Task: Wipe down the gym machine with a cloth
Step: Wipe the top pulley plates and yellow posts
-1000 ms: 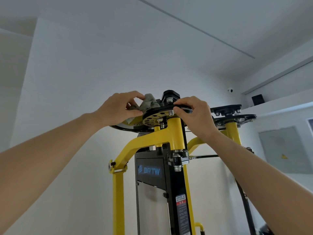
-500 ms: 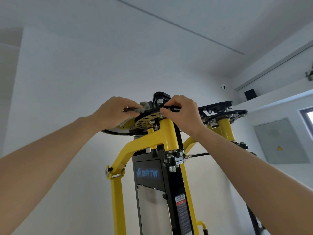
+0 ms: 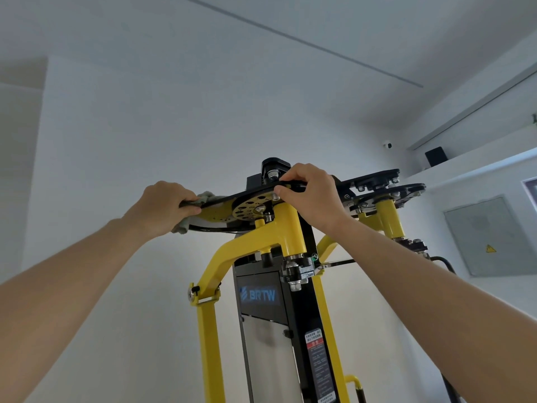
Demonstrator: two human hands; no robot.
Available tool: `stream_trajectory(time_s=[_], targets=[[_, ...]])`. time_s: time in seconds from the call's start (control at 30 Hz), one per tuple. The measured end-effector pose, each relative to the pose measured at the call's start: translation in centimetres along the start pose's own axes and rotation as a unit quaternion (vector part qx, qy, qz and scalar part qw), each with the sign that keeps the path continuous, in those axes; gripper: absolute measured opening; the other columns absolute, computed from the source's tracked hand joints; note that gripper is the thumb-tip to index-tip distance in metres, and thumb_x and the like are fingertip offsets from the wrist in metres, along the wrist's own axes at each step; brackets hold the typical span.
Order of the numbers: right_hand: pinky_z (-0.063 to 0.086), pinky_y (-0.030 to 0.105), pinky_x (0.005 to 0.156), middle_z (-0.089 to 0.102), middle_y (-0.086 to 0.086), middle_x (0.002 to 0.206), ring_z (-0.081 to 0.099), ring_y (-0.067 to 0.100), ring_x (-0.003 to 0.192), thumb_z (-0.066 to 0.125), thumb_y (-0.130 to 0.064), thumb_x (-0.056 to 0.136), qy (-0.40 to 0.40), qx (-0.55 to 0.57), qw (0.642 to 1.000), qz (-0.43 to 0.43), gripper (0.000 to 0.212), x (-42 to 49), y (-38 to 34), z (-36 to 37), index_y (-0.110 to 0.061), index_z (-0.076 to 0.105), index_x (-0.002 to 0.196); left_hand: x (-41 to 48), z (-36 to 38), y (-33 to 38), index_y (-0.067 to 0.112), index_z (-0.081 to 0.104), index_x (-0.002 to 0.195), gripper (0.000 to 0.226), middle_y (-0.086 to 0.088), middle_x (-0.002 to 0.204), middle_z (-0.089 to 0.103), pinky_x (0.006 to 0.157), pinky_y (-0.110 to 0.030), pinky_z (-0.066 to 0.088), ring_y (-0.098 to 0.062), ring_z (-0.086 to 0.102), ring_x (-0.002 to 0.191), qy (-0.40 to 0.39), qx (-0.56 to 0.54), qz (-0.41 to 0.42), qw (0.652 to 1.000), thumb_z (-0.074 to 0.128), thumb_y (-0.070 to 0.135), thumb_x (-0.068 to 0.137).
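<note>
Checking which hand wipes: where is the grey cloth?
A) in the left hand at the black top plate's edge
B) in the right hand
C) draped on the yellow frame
A: the left hand grips the grey cloth against the black top plate; the right hand pinches the plate bare.

"BRTW" stands in blue on the machine's black panel (image 3: 260, 295); the sticker (image 3: 318, 362) below (small print) is illegible.

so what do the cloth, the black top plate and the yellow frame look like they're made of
The cloth: soft fabric, grey-green, matte; it bunches and folds over the plate edge in the left hand. The black top plate: probably steel with a matte black coat; thin, flat, rigid, bolted. The yellow frame: likely steel tube, glossy yellow paint; it shows bright highlights.
</note>
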State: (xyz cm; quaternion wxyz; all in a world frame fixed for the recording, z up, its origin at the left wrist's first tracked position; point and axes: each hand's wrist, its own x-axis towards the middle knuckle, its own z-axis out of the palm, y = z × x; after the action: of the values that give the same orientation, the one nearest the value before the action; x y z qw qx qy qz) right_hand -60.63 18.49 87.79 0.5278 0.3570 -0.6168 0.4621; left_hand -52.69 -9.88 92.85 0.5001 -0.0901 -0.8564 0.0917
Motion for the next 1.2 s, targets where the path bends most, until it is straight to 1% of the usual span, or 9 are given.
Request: stream_trajectory(time_s=[0.2,0.3,0.47,0.63,0.73,0.8,0.9,1.1,1.2], targets=[[0.051,0.032,0.09,0.067,-0.006,0.1,0.062,0.012,0.099,0.077,-0.027,0.086,0.016,0.0,1.0,0.004,0.017,-0.2,-0.1,0.3,-0.02,0.071,0.1,-2.9,1.3,0.8,0.023,0.076,0.082,0.01,0.005,0.066,0.067,0.064,-0.036,0.052,-0.015,0.064,0.062,0.129,-0.058,-0.047,0.989,0.075,0.024,0.091],[0.052,0.032,0.09,0.068,-0.006,0.1,0.062,0.012,0.099,0.077,-0.026,0.086,0.017,0.003,1.0,0.002,0.017,-0.3,-0.2,0.3,-0.02,0.071,0.1,-4.4,2.3,1.3,0.023,0.078,0.078,0.01,0.011,0.056,0.067,0.056,-0.027,0.053,-0.006,0.063,0.051,0.119,-0.1,-0.085,0.984,0.077,0.026,0.087],[0.046,0.016,0.083,0.068,-0.007,0.1,0.062,0.008,0.097,0.077,-0.026,0.086,0.022,0.0,1.0,0.0,0.017,-0.5,-0.3,0.2,-0.019,0.072,0.101,-5.6,4.9,1.6,0.021,0.081,0.078,0.007,0.001,0.066,0.073,0.068,-0.035,0.058,-0.017,0.07,0.067,0.043,-0.18,-0.206,0.961,0.084,0.027,0.08],[0.043,0.009,0.077,0.068,-0.008,0.097,0.061,0.001,0.091,0.076,-0.025,0.087,0.029,0.003,1.0,-0.01,0.014,-0.6,-0.4,0.3,-0.019,0.071,0.099,-4.3,9.2,1.5,0.0,0.077,0.091,0.012,-0.015,0.078,0.076,0.078,-0.045,0.064,-0.029,0.076,0.068,0.047,-0.469,-0.423,0.774,0.078,0.006,0.08],[0.053,0.028,0.087,0.068,-0.008,0.098,0.064,0.007,0.095,0.076,-0.025,0.087,0.033,0.017,0.999,-0.019,0.013,-0.5,0.0,0.4,-0.022,0.071,0.098,-3.5,10.4,3.8,-0.011,0.065,0.098,0.01,-0.015,0.082,0.067,0.055,-0.017,0.057,-0.005,0.066,0.048,0.061,-0.627,-0.431,0.646,0.057,-0.013,0.093],[0.054,0.036,0.092,0.068,-0.008,0.1,0.064,0.01,0.098,0.076,-0.025,0.087,0.031,0.02,0.999,-0.024,0.014,-0.5,0.4,0.4,-0.022,0.071,0.099,-2.6,10.7,5.1,-0.011,0.058,0.116,0.019,-0.015,0.101,0.062,0.06,-0.016,0.055,0.001,0.067,0.063,0.082,-0.735,-0.426,0.521,0.048,-0.01,0.099],[0.054,0.041,0.094,0.068,-0.008,0.101,0.064,0.012,0.1,0.076,-0.026,0.086,0.032,0.029,0.999,-0.033,0.015,-0.4,0.8,0.4,-0.022,0.071,0.1,-1.2,11.7,5.0,-0.004,0.058,0.125,0.029,-0.023,0.116,0.065,0.068,-0.032,0.063,-0.029,0.068,0.1,0.121,-0.806,-0.407,0.413,0.046,-0.002,0.099],[0.055,0.04,0.092,0.068,-0.007,0.101,0.065,0.011,0.098,0.077,-0.027,0.086,0.033,0.038,0.998,-0.044,0.017,-0.3,1.3,0.6,-0.021,0.072,0.101,0.6,12.8,5.1,0.004,0.059,0.123,0.038,-0.016,0.114,0.067,0.08,-0.042,0.061,-0.032,0.068,0.099,0.158,-0.886,-0.338,0.275,0.042,0.026,0.097],[0.055,0.041,0.092,0.068,-0.008,0.1,0.065,0.011,0.098,0.077,-0.028,0.085,0.036,0.04,0.998,-0.045,0.015,-0.3,1.4,0.6,-0.024,0.071,0.099,0.9,13.3,5.3,0.003,0.056,0.135,0.053,-0.02,0.13,0.064,0.088,-0.044,0.06,-0.038,0.064,0.114,0.172,-0.9,-0.316,0.246,0.046,0.035,0.093]])
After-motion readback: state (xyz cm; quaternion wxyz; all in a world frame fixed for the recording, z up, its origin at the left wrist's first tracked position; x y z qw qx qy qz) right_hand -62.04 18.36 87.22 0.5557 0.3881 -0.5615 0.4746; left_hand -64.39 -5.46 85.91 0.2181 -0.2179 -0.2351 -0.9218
